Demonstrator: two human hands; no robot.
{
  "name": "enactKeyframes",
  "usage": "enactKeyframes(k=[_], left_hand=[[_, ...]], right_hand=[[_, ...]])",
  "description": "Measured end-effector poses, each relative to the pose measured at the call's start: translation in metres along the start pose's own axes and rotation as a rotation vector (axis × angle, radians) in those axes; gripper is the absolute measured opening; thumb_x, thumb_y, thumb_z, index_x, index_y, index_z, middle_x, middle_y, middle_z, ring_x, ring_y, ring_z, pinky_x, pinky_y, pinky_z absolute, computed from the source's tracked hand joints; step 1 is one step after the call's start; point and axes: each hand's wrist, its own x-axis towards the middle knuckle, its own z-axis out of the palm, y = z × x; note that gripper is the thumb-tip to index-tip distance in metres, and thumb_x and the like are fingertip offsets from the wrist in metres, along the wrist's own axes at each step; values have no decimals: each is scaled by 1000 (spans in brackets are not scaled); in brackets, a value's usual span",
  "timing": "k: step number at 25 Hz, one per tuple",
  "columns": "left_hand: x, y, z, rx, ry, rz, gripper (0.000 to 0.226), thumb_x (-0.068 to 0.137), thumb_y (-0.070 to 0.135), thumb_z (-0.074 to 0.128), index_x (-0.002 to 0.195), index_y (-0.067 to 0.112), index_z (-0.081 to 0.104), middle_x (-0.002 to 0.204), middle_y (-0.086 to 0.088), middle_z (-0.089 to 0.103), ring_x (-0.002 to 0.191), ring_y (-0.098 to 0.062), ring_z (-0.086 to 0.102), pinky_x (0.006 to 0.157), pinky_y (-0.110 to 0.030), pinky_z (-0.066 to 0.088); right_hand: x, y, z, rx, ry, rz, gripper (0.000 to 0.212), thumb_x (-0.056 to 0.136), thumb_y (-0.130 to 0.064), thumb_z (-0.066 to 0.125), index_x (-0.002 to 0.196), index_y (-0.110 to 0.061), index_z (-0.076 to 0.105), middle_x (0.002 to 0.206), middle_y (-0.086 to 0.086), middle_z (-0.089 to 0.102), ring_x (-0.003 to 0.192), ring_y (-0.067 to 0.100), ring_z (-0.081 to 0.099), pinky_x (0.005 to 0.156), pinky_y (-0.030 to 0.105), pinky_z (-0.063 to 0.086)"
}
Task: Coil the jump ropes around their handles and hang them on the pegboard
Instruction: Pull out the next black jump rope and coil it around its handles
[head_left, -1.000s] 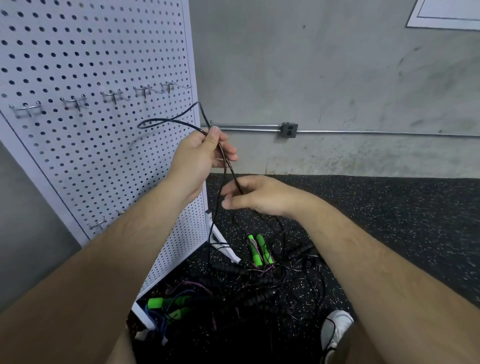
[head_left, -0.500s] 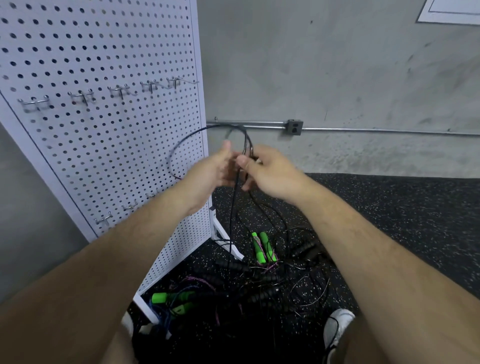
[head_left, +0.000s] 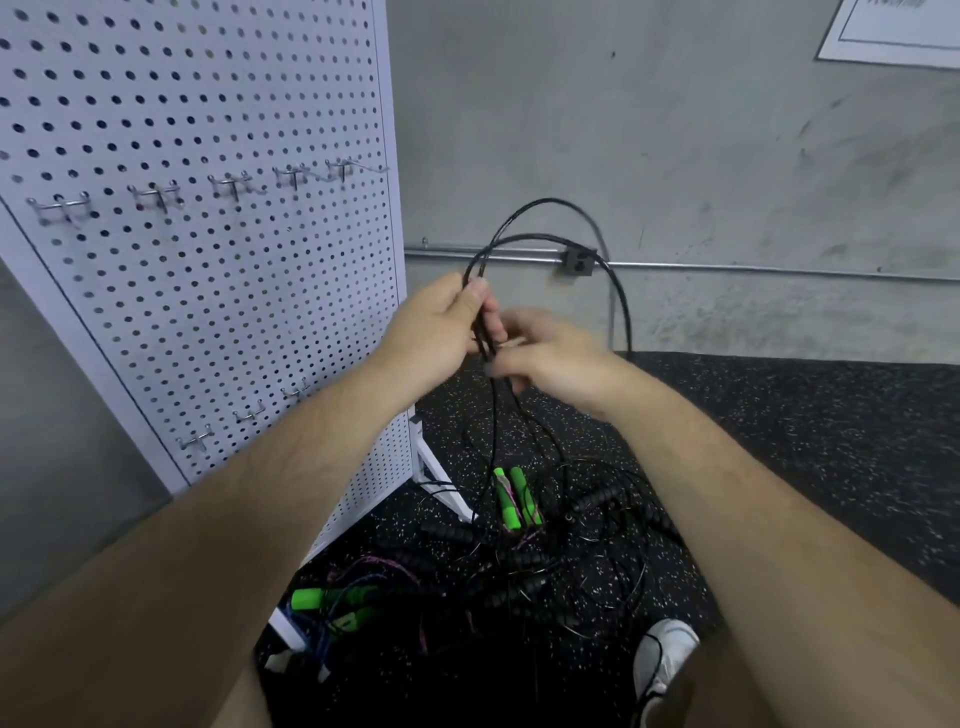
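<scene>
Left hand (head_left: 441, 332): raised in front of the pegboard's (head_left: 208, 291) edge, with its thumb and fingers pinched on gathered strands of the black rope (head_left: 545, 200).
Right hand (head_left: 550, 358): just beside the left and blurred. Its fingers look curled round the same strands a little lower.
Black rope: two loops arch above the hands and the rest trails down into the pile (head_left: 519, 566) on the floor (head_left: 779, 441). It is not yet on any hook.
Handles: ribbed black ones lie in the pile, but it cannot be told which belong to this rope.
Stage (judged): early. Loops are being gathered in the air, not around handles.
Risk, snag: the trailing strand runs through other ropes, so pulling up more slack could drag the pile along or tighten a knot.
Risk, spring-out: the stiff loops are held by one thumb pinch, and a regrip may let them pop open.
Risk, wrong pairing: the green handles (head_left: 511, 499) and their cords lie crossed with black strands and could get lifted too.
Risk, footing: the shoe (head_left: 667, 649) sits at the edge of the pile with a strand across it, so a step could trap the rope.
Hooks (head_left: 57, 205): the upper row is bare and within reach to the left.
</scene>
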Motion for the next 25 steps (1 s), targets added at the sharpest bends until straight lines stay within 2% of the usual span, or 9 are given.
enactKeyframes(k=[3, 6, 10, 12, 14, 16, 20, 23, 25], left_hand=[[6, -1, -5, -78, 86, 22, 28, 109, 28, 44, 91, 20, 65, 80, 3, 73, 87, -19, 73, 80, -41, 61], [6, -6, -10, -176, 71, -4, 31, 108, 38, 41, 102, 20, 66, 95, 2, 75, 92, -10, 72, 85, -31, 59], [-6, -23, -13, -133, -263, -136, 51, 104, 58, 30, 128, 26, 61, 119, 2, 72, 111, -14, 68, 107, -43, 49], [-21, -29, -7, 37, -443, -129, 38, 106, 48, 37, 130, 29, 60, 116, 11, 74, 117, -14, 65, 111, -46, 44], [-29, -31, 2, 149, -453, -92, 23, 107, 30, 46, 120, 26, 64, 104, 12, 76, 109, -10, 68, 106, -46, 48], [-30, -25, 4, 96, -351, -85, 20, 107, 19, 47, 106, 17, 67, 92, 3, 78, 93, -12, 74, 94, -45, 56], [-18, -4, -14, 80, -142, -3, 22, 107, 18, 46, 101, 14, 67, 88, -1, 76, 76, -6, 72, 68, -16, 56], [-5, 2, -26, -21, -34, 4, 21, 107, 19, 47, 100, 15, 66, 84, 0, 74, 75, -9, 73, 60, -16, 54], [-1, 1, -30, -58, -41, 17, 22, 107, 18, 47, 97, 16, 66, 81, 1, 74, 78, -13, 73, 60, -18, 52]], right_hand=[[2, 15, 19, -168, -1, 84, 17, 97, -29, 65, 107, -17, 69, 88, 1, 72, 63, 9, 60, 61, 25, 51], [10, 14, 24, -70, 87, 51, 17, 101, -23, 59, 96, -12, 71, 80, 0, 73, 54, 2, 56, 56, 24, 51], [14, -7, 12, 101, 311, -112, 24, 99, -21, 63, 85, -2, 69, 68, 7, 69, 45, 9, 54, 45, 23, 46], [17, -16, 6, 213, 391, -147, 29, 98, -21, 64, 87, 6, 67, 70, 6, 71, 47, 11, 54, 45, 25, 46], [20, -20, 2, 292, 402, -158, 30, 99, -21, 63, 93, 8, 67, 79, 6, 74, 53, 9, 55, 48, 25, 47], [21, -16, 2, 339, 356, -175, 27, 101, -21, 61, 97, 5, 69, 83, 11, 73, 60, 12, 57, 52, 27, 47], [18, 1, 5, 307, 185, -76, 17, 95, -10, 57, 107, -12, 70, 80, 3, 67, 69, 20, 55, 60, 31, 45], [3, 8, 14, 92, -62, 35, 34, 85, -10, 63, 118, -17, 64, 105, -4, 71, 68, 12, 59, 62, 28, 48], [-5, 11, 29, -80, -155, 23, 27, 92, -21, 69, 119, -18, 65, 102, -3, 71, 63, 3, 58, 61, 22, 50]])
